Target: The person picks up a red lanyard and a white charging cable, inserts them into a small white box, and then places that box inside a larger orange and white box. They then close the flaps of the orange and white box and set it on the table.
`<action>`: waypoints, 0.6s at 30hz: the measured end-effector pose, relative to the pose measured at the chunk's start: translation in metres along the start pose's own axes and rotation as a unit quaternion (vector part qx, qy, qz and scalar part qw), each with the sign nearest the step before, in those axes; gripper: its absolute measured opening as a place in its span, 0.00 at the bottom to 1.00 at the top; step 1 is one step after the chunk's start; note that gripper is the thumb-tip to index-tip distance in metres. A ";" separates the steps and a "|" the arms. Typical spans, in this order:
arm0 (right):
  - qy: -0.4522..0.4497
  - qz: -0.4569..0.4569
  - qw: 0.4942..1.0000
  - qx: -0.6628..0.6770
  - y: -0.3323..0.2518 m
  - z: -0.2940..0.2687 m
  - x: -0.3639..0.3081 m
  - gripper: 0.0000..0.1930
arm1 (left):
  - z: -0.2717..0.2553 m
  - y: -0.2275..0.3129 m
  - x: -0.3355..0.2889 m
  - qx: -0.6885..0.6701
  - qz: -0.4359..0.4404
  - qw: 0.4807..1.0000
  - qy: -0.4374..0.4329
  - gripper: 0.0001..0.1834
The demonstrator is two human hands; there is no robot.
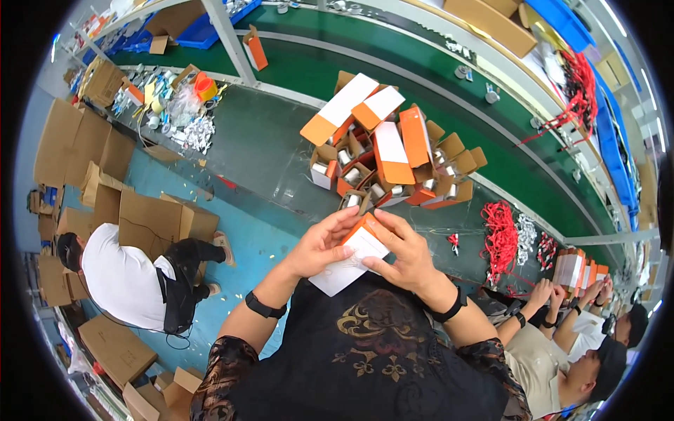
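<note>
Close to my chest, a small white and orange carton (351, 259) is held between both hands. My left hand (321, 244) grips its left side, thumb lying on the white face. My right hand (406, 254) closes on the right side, its thumb on the white face and fingers at the orange end. Brown flaps show at the carton's far end, partly behind my fingertips. Just beyond my hands, a pile of similar orange and white cartons (393, 151) sits on the bench, several with open flaps and white cylindrical parts (344, 157) inside.
The dark green bench (274, 161) runs across, with a green conveyor (435, 105) behind it. Red cords (499, 235) and white cords (525, 235) lie to the right. Small parts (193, 130) are heaped at left. Co-workers sit close on my right; another person (130, 274) bends among cardboard boxes.
</note>
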State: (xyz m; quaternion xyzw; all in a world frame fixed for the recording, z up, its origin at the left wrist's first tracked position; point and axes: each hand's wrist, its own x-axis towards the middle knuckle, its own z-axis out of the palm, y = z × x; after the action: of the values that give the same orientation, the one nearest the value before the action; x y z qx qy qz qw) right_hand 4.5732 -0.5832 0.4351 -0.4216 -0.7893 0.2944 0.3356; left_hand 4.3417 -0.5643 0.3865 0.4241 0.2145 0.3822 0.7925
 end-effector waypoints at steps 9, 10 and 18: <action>-0.063 -0.007 0.998 -0.006 0.000 0.048 0.043 0.28 | -0.058 0.000 -0.028 0.253 -0.058 0.965 -0.025 0.52; -0.121 -0.053 0.990 -0.050 0.004 0.059 0.045 0.27 | -0.065 -0.006 -0.035 0.224 -0.097 0.970 -0.012 0.56; -0.228 -0.033 0.957 -0.175 0.006 0.102 0.076 0.34 | -0.122 -0.005 -0.046 0.074 -0.144 0.984 0.070 0.53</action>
State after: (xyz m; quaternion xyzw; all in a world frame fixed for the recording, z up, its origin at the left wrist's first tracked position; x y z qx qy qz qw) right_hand 4.4648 -0.5329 0.3909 -0.3695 -0.8974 0.2285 0.0768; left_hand 4.2346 -0.5401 0.3167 0.4184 0.3557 0.2762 0.7887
